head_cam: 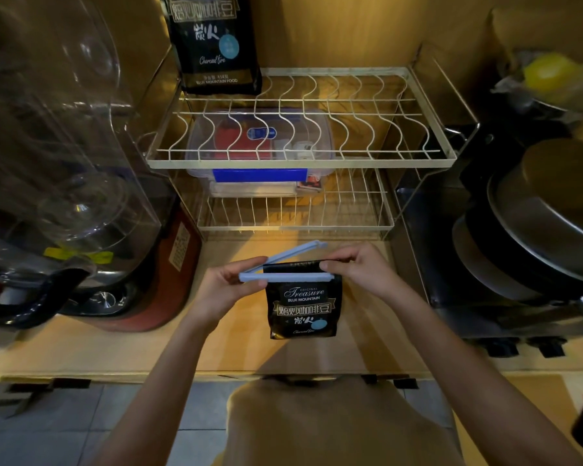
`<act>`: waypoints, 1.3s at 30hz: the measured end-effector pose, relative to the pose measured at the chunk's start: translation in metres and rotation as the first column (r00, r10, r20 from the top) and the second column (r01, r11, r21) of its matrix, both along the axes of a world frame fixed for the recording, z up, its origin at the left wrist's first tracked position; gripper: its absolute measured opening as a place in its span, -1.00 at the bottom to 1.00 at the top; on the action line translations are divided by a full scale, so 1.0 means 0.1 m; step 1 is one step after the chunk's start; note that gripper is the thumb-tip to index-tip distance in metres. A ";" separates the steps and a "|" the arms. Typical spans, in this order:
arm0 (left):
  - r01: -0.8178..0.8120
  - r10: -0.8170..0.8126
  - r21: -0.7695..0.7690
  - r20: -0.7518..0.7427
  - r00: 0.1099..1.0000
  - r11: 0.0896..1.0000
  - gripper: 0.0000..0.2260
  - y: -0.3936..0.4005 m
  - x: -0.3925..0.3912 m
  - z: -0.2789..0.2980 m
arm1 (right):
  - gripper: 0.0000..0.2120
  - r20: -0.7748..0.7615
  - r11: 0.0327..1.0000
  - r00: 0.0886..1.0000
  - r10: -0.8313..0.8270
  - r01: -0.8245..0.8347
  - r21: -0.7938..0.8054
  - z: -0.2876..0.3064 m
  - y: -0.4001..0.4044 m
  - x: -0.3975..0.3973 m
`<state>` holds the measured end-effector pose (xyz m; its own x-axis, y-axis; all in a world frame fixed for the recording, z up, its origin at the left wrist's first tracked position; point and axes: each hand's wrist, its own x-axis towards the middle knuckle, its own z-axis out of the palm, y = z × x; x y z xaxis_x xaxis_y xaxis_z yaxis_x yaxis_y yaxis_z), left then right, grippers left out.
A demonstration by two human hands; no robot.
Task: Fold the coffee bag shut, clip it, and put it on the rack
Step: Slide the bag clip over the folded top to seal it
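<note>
Fingers (pixel 330 264) of the right hand (pixel 360 270) pinch the bag's (pixel 303 307) fold flat so the left hand (pixel 223 290), gripping the gaping clip's (pixel 283 275) hinge, can snap it shut.

The scene is dim and warm, amber all over. The brightest patch is the countertop (pixel 236 334) just below and around my left hand (pixel 226 290), fading fast to either side. My forearms throw soft brown shadows toward me across that wood. Far to the left of my left hand, the clear plastic jug (pixel 58 146) is smeared and out of focus, with faint pale glints on its curves. Far to the right of my right hand (pixel 360 270), the pots (pixel 535 230) sink into near-black and blur. Straight lines bow outward toward the frame's edges, and the corners go soft. Print on the coffee bag (pixel 303 307) between my hands reads sharp.
</note>
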<state>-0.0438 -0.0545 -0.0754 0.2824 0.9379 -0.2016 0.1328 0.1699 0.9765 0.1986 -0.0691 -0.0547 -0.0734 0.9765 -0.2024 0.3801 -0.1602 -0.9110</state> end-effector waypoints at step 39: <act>0.089 -0.087 0.024 -0.062 0.994 0.996 -0.70 0.06 0.25 -0.15 | -0.60 -0.042 0.999 0.999 0.013 -0.014 -0.028 -0.07 -0.21 0.24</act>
<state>-0.0188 -0.0484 -0.0903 0.3521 0.9151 -0.1964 0.2053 0.1293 0.9701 0.2228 -0.0896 -0.0620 -0.0958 0.9692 -0.2269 0.3443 -0.1816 -0.9211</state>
